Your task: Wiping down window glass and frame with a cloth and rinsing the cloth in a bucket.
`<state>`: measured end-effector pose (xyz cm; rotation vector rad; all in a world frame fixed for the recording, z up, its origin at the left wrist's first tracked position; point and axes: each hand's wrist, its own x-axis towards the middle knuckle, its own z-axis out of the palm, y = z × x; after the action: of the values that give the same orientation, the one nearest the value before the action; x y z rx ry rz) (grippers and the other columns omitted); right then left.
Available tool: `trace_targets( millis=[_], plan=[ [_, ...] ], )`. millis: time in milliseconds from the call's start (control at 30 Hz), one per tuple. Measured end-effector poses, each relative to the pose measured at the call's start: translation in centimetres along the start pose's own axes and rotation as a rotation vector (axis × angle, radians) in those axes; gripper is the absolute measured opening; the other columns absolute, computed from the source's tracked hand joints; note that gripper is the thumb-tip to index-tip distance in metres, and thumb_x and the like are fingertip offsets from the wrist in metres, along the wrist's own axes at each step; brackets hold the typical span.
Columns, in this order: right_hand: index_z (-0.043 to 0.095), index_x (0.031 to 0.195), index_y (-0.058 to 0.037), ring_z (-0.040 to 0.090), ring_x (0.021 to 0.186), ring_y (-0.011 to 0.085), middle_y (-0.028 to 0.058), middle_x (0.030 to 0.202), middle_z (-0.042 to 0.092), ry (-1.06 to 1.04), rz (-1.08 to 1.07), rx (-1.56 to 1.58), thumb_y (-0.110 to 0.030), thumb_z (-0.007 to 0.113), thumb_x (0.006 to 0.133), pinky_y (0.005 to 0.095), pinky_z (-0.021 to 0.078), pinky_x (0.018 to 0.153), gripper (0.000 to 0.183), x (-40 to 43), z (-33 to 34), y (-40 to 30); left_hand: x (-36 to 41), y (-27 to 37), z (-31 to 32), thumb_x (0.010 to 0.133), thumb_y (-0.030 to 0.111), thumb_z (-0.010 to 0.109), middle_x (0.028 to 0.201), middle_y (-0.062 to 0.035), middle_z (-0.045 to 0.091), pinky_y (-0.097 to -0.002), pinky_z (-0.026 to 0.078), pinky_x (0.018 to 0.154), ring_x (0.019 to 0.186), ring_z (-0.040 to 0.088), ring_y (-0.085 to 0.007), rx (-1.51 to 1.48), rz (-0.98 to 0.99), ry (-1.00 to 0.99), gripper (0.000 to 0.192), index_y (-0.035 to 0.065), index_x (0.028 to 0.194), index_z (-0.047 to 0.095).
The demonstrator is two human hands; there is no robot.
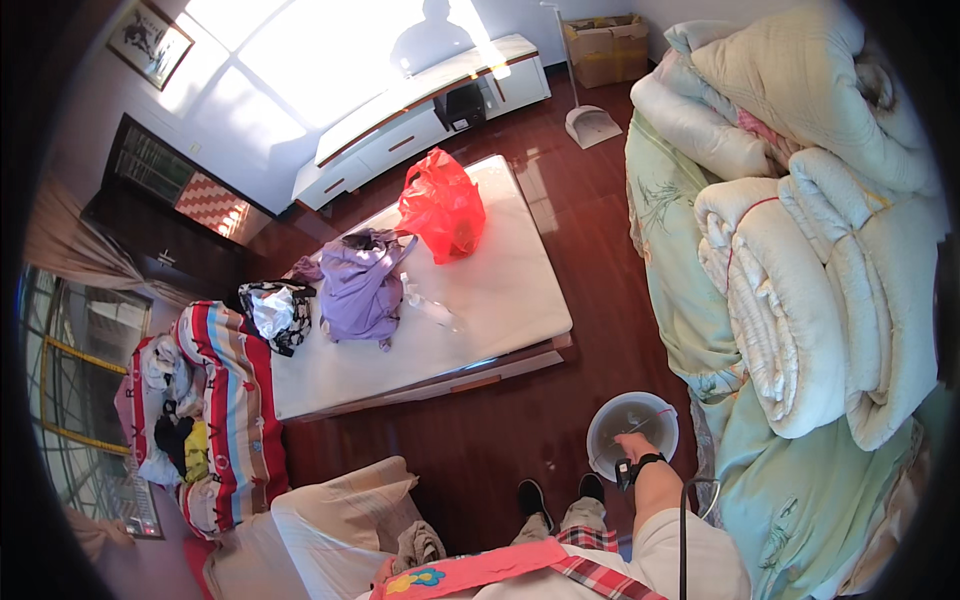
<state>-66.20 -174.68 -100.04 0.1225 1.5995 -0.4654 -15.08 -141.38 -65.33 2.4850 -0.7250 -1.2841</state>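
My right hand (635, 445) reaches into a white bucket (672, 420) of murky water on the floor, its fingers partly under or over the water; what they touch is unclear. A black strap with a small device is round the wrist. My left hand (384, 570) shows only slightly at the bottom, beside a crumpled brownish-grey cloth (420, 547); whether it grips the cloth is hidden. A pink and plaid apron (480, 566) covers my front.
A low table (510, 300) bears a red plastic bag (442, 210), a purple backpack (360, 292) and a clear bottle (433, 306). Folded quilts (787, 315) lie on the bed at right. A covered sofa (337, 517) stands at lower left; a dustpan (592, 126) stands farther back.
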Motion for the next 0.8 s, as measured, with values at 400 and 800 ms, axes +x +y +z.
trace_targets(
  millis=[400, 800],
  plan=[
    [0.060, 0.125, -0.0051, 0.068, 0.079, 0.0186, 0.0075, 0.095, 0.070, -0.622, -0.307, -0.802, -0.020, 0.065, 0.093, 0.0318, 0.0554, 0.063, 0.035, -23.7, 9.2, 1.5, -9.3, 18.2, 0.0, 0.063, 0.056, 0.088, 0.104, -0.0153, 0.070, -0.0349, 0.053, 0.085, 0.096, 0.069, -0.0219, -0.099, 0.091, 0.059, 0.085, 0.0006, 0.120, 0.058],
    [0.048, 0.133, -0.0057, 0.068, 0.093, 0.0178, 0.0080, 0.108, 0.067, -1.414, -0.149, -0.789, -0.030, 0.058, 0.100, 0.0355, 0.0573, 0.076, 0.042, -55.2, 19.5, 2.0, -15.2, 23.2, -1.6, 0.067, 0.044, 0.085, 0.118, -0.0193, 0.058, -0.0401, 0.050, 0.091, 0.107, 0.061, -0.0348, -0.146, 0.502, 0.456, 0.075, 0.0014, 0.121, 0.054]
  ],
)
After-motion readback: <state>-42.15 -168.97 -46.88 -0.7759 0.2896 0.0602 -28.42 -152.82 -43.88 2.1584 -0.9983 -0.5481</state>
